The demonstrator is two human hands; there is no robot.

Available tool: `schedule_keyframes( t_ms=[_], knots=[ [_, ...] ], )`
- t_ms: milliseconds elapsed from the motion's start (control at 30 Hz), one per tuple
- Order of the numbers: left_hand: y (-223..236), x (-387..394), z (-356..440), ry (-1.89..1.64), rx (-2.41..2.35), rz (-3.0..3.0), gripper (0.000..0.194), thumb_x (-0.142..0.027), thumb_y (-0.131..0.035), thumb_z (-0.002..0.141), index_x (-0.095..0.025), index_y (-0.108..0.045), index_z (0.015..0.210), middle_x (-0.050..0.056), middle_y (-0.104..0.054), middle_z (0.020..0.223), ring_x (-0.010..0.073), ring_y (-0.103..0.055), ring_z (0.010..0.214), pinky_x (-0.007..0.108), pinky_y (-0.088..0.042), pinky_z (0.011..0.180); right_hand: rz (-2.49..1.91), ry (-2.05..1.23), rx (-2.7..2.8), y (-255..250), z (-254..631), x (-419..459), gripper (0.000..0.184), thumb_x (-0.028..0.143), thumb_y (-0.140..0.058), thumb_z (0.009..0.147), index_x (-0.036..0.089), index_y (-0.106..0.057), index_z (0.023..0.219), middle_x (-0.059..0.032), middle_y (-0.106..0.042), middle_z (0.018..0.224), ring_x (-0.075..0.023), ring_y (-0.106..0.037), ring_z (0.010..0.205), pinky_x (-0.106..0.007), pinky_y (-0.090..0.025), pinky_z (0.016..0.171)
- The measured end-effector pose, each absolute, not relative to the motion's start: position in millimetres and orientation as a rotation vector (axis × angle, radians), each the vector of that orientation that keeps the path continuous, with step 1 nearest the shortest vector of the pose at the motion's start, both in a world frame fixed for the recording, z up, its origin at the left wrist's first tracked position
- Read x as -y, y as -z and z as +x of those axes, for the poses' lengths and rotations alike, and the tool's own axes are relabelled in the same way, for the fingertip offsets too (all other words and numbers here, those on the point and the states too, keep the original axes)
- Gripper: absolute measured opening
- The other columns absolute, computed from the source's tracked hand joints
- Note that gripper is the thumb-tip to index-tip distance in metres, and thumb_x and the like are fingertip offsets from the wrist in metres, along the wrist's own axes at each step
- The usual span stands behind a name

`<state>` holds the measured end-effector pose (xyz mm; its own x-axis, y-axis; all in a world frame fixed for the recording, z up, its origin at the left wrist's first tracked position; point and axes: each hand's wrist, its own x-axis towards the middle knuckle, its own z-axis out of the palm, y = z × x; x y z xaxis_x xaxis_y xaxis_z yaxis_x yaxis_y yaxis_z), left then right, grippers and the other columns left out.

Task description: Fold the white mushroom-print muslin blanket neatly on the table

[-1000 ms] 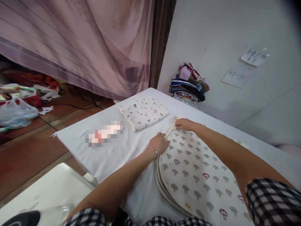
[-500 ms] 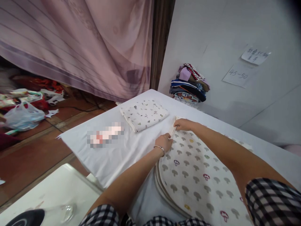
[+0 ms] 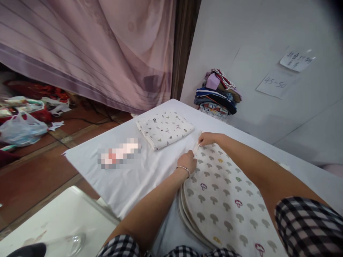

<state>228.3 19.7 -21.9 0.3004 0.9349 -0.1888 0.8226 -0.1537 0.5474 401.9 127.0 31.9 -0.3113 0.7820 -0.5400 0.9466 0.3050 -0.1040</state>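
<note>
A white cloth printed with grey and coloured mushrooms (image 3: pixel 222 192) lies folded in layers on the white-covered table (image 3: pixel 134 192), its curved left side showing several edges. My left hand (image 3: pixel 187 161), with a bracelet at the wrist, is closed on the cloth's far left edge. Just beyond it, my right hand (image 3: pixel 208 138) pinches the same edge near the far corner. A short strip of the edge shows between the two hands. The right forearm hides part of the cloth's right side. A second folded cloth (image 3: pixel 166 129) with small prints lies beyond my left hand.
A blurred-out item (image 3: pixel 119 153) lies on the table's left part. Folded clothes (image 3: pixel 215 94) are stacked by the wall behind. At lower left is a white surface (image 3: pixel 66 214) with a clear object on it. Plastic bags (image 3: pixel 25 128) sit on the tiled floor; a pink curtain (image 3: pixel 107 46) hangs behind.
The view has shifted slightly. Both hands keep their hold on the cloth's edge, with the right hand drawn slightly toward the left. The cloth otherwise lies much the same.
</note>
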Motion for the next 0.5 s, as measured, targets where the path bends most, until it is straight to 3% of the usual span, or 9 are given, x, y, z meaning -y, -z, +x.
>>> schedule_keyframes(
  t_ms=[167,367,500],
  knots=[
    [18.9,-16.4,227.7,-0.176,-1.565,2.113,0.031,-0.032,-0.045,0.083,-0.017,-0.045,0.110,0.013,-0.065,0.095,0.0246,-0.061,0.091,0.033,-0.044,0.074,1.593,0.528,-2.039,-25.6,389.6,-134.0,0.022,0.026,-0.067,0.064,0.016,-0.069,0.084,-0.0044,-0.068,0.074,-0.0156,-0.061,0.061,-0.024,-0.045,0.057],
    [21.9,-22.0,224.0,-0.120,-1.560,2.102,0.028,-0.036,-0.046,0.083,-0.019,-0.050,0.105,0.013,-0.065,0.097,0.0255,-0.061,0.092,0.034,-0.044,0.074,1.594,0.412,-1.950,-18.5,372.0,-143.5,0.032,0.028,-0.076,0.054,0.014,-0.068,0.082,-0.0054,-0.065,0.064,-0.0206,-0.061,0.062,-0.031,-0.045,0.060],
    [24.4,-23.6,222.4,-0.143,-1.538,2.093,0.027,-0.038,-0.048,0.082,-0.020,-0.053,0.100,0.012,-0.065,0.098,0.0255,-0.061,0.092,0.034,-0.045,0.074,1.581,0.470,-1.960,-22.1,372.7,-144.9,0.034,0.025,-0.077,0.053,0.015,-0.067,0.084,-0.0046,-0.064,0.065,-0.0191,-0.061,0.062,-0.029,-0.045,0.059]
  ],
)
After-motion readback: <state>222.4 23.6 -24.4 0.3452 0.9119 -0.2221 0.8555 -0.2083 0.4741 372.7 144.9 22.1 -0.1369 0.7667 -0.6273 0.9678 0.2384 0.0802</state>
